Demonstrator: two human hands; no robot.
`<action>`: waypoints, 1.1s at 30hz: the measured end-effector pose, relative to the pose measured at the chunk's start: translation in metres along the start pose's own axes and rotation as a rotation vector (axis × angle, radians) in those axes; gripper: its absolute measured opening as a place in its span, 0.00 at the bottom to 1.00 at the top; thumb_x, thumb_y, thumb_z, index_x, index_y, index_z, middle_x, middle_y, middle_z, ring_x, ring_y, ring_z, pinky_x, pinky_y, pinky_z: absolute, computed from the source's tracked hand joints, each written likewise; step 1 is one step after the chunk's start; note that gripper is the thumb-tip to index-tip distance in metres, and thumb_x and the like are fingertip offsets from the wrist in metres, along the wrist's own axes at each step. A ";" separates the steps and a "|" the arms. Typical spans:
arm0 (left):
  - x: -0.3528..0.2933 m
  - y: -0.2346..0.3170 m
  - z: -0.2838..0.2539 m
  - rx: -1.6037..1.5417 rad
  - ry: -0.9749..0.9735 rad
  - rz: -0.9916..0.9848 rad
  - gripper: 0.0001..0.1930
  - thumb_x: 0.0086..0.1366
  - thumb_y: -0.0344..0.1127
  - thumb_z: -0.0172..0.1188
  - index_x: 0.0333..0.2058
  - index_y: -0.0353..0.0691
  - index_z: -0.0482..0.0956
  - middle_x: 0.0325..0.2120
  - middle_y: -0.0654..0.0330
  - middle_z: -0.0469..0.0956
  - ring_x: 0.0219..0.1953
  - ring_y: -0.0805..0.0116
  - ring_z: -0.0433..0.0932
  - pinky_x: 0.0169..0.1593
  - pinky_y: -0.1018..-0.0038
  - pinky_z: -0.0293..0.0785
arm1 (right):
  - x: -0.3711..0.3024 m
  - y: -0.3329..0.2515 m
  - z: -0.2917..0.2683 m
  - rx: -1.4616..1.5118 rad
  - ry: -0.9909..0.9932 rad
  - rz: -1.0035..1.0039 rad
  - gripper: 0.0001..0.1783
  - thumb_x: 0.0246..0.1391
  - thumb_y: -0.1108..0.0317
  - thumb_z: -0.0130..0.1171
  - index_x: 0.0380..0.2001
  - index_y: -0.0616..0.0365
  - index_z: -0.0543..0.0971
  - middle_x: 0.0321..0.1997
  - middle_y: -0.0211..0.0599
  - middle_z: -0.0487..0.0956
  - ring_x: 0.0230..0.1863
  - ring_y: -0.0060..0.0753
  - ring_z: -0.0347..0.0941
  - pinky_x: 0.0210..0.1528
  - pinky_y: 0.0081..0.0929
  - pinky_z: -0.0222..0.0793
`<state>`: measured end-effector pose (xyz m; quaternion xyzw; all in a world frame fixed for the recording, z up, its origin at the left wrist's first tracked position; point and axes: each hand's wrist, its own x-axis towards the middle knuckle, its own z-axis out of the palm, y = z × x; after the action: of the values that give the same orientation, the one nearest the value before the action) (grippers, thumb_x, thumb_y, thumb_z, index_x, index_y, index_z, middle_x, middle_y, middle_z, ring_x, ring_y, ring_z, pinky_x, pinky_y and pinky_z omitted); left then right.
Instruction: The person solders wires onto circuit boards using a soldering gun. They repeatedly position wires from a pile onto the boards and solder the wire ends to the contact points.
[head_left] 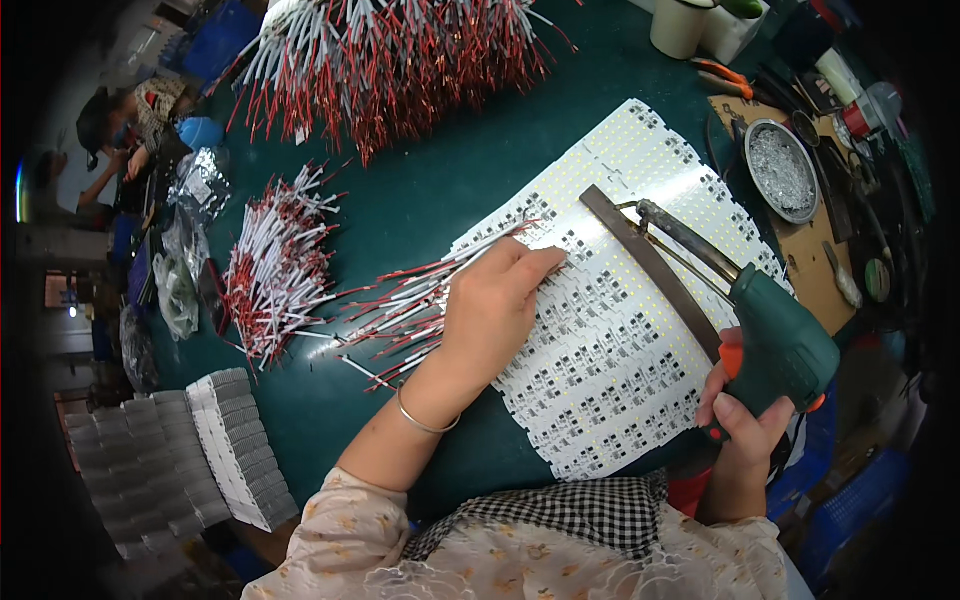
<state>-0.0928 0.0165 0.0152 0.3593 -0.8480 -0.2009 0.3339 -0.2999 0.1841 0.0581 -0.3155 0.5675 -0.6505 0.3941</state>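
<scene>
My left hand [490, 305] rests over a white circuit board panel [600, 400] with rows of small yellow and black parts. Its thumb and fingers are pinched together close to the board; whatever is between them is hidden. Thin red-and-white wires [410, 318] fan out leftward from beneath this hand, their other ends lying on the panel. My right hand [745, 425] is wrapped around the handle of a green soldering gun [785, 335] with an orange trigger. The gun's metal tip points up-left, above a dark flat bar [655, 275] lying across the panel.
Bundled wires [285, 265] lie left, with a larger heap [390, 60] at the far edge. Stacked white strips [235, 445] stand lower left. A metal bowl [780, 170] and orange-handled pliers [725, 78] are at right. Another person [135, 125] sits far left.
</scene>
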 end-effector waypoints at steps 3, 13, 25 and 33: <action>0.002 -0.002 0.004 0.012 0.039 0.034 0.16 0.47 0.15 0.59 0.35 0.40 0.81 0.22 0.59 0.73 0.23 0.64 0.75 0.26 0.73 0.71 | 0.001 -0.001 -0.002 -0.015 -0.038 0.019 0.37 0.40 0.69 0.62 0.52 0.80 0.61 0.47 0.57 0.71 0.16 0.27 0.70 0.14 0.19 0.67; -0.002 -0.006 0.013 0.105 0.114 0.093 0.19 0.41 0.15 0.59 0.34 0.41 0.81 0.20 0.60 0.71 0.19 0.66 0.72 0.22 0.73 0.69 | 0.002 0.004 -0.007 0.001 -0.235 0.111 0.32 0.43 0.82 0.58 0.55 0.75 0.63 0.52 0.57 0.71 0.27 0.30 0.73 0.24 0.23 0.70; -0.001 -0.011 0.014 0.015 0.061 0.058 0.14 0.49 0.17 0.61 0.35 0.39 0.80 0.20 0.59 0.70 0.19 0.66 0.71 0.22 0.73 0.68 | 0.008 0.006 -0.003 -0.077 -0.305 0.203 0.24 0.45 0.83 0.56 0.49 0.72 0.68 0.34 0.41 0.76 0.29 0.24 0.72 0.28 0.21 0.69; -0.005 -0.012 0.015 0.050 0.084 0.114 0.16 0.47 0.16 0.61 0.36 0.37 0.79 0.20 0.59 0.69 0.19 0.65 0.71 0.22 0.72 0.68 | 0.007 0.011 0.007 -0.093 -0.258 0.127 0.23 0.44 0.86 0.54 0.48 0.72 0.69 0.34 0.40 0.76 0.30 0.24 0.72 0.30 0.21 0.69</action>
<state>-0.0953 0.0139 -0.0049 0.3269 -0.8570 -0.1449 0.3709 -0.2961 0.1738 0.0483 -0.3777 0.5605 -0.5515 0.4889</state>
